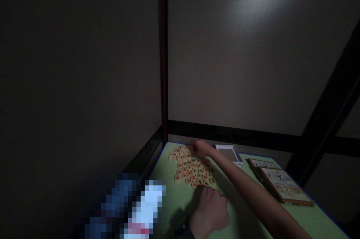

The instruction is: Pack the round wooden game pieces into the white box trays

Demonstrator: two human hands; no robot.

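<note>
A pile of several round wooden game pieces (pixel 191 168) with red and black marks lies on the green table (pixel 309 220). My right hand (pixel 200 147) reaches across to the far edge of the pile and rests on the pieces there. It is too small and dim to tell whether its fingers are open or closed. My left hand (pixel 210 209) lies on the table just short of the pile's near edge. Its fingers are curled under, so whatever they hold, if anything, is hidden. A dark band sits on its wrist.
A white open box (pixel 228 153) stands at the far table edge, right of my right hand. Two flat printed game boxes (pixel 284 185) lie at the right. A dark pole (pixel 163 55) rises at the far left corner. Dim walls close in behind.
</note>
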